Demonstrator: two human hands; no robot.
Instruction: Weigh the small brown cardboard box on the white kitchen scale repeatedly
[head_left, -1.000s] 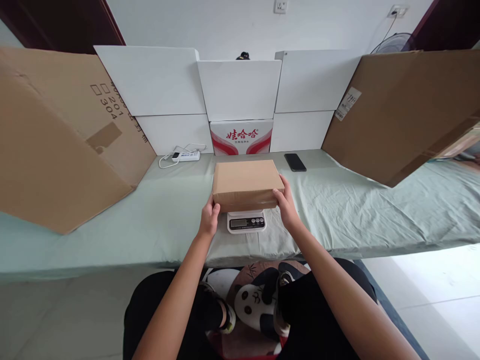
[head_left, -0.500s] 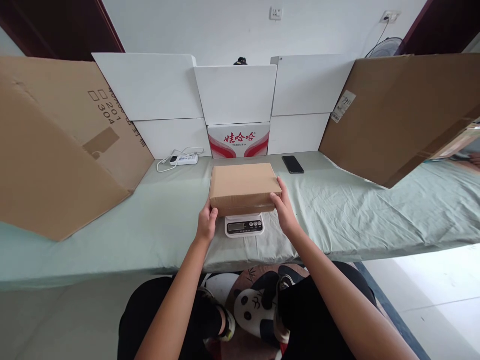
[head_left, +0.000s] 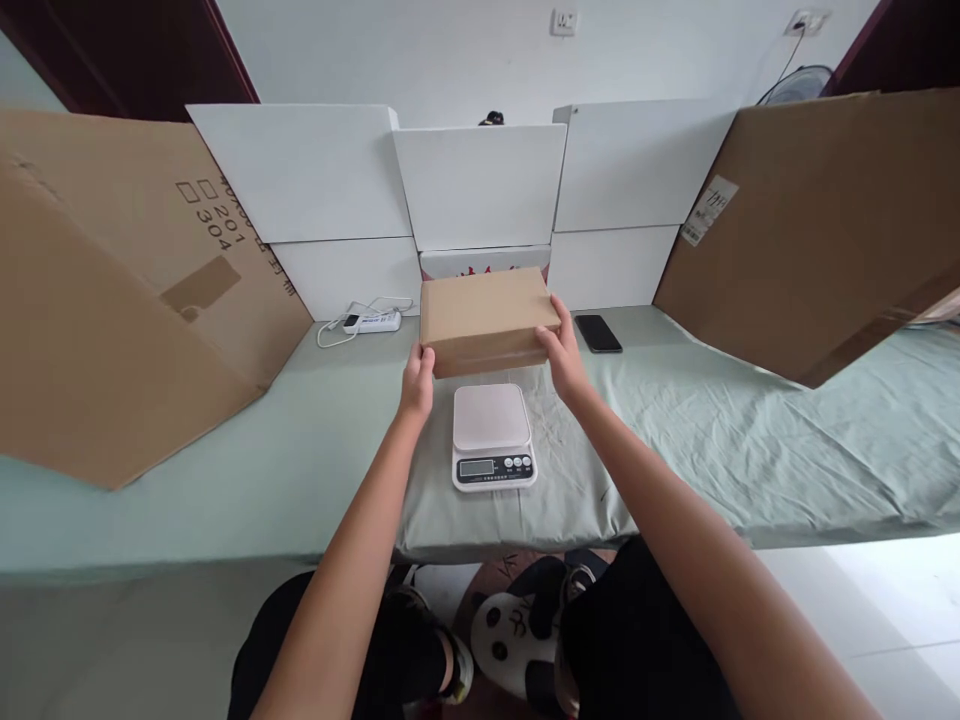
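We find a flat brown cardboard box held in the air between both hands, past the far edge of a small white kitchen scale and clear of its platform. The left hand grips the box's near left corner, thumb up on the side and fingers beneath as far as we can tell; the right hand clasps the near right corner the same way. We judge the two-corner grip suits a wide, shallow box: it keeps the load level and the top face flat. The scale sits square to the person with its display and buttons facing them, so the reading can be taken from the seat; the digits are too small for us to read.

The work surface is a long table under a pale green cloth, creased around the scale. A black phone lies just right of the box, and a white power strip with its cord lies to the left, near the back. White panels stand along the rear edge, with a red-and-white printed carton partly hidden behind the box. Large brown cardboard sheets lean in from both sides. Behind is a white wall with sockets; the floor is pale tile
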